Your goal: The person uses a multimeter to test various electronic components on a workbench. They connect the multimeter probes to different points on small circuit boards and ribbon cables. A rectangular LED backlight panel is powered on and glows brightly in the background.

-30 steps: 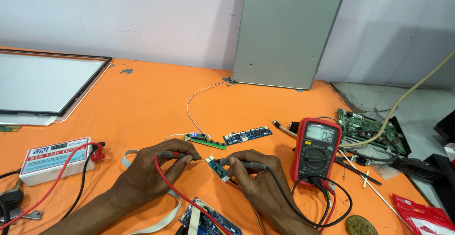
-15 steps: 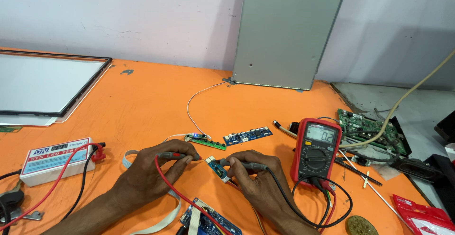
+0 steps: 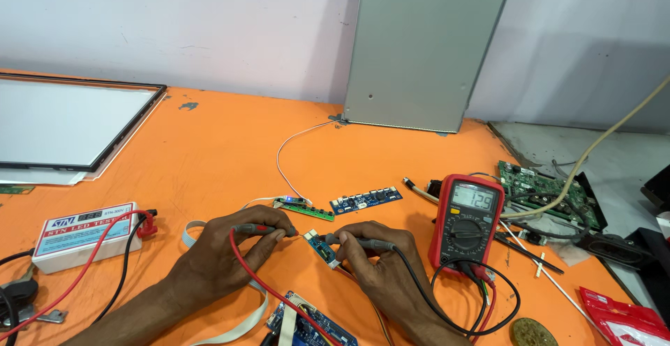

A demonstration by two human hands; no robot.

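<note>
A single head-worn view looks forward and down from above the orange tabletop (image 3: 209, 150); it faces the grey back wall (image 3: 174, 25); both forearms enter close at the bottom edge.

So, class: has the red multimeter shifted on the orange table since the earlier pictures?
No. The red multimeter sits in the same spot beside the green circuit board, right of both hands.

wall (image 3: 209, 25): pale, plain | table (image 3: 209, 150): orange top | grey metal panel (image 3: 426, 46): leaning upright against wall
</note>
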